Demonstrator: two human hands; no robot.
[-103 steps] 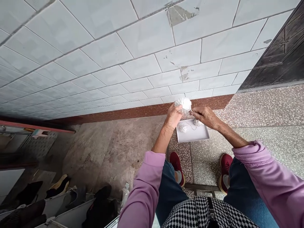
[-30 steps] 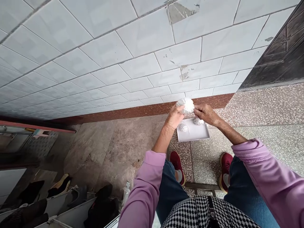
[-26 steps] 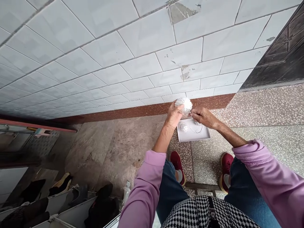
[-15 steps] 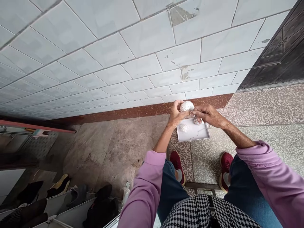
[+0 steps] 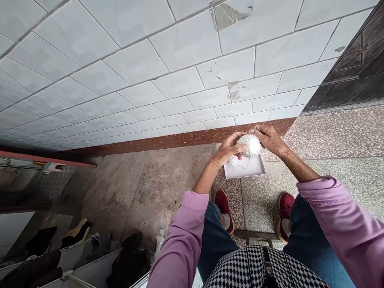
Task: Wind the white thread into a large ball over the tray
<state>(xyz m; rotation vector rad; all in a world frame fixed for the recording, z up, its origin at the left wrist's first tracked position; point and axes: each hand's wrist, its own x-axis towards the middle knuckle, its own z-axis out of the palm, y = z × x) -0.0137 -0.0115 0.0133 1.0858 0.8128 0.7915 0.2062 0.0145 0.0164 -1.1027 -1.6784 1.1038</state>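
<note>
White ball [image 5: 252, 145] | left fingers [image 5: 237, 135] half-curled, holding its side | right fingers [image 5: 259, 134] pinched beside it, hold unclear

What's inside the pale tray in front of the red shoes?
A white string ball sits inside the pale tray, and a thin strand shows across it. The left hand and the white ball it holds cover the far part, so I can't see what's there.

The ball [image 5: 251, 145] is white; shoes [image 5: 221, 208], red; cloth [image 5: 237, 267], black-and-white (houndstooth).
</note>
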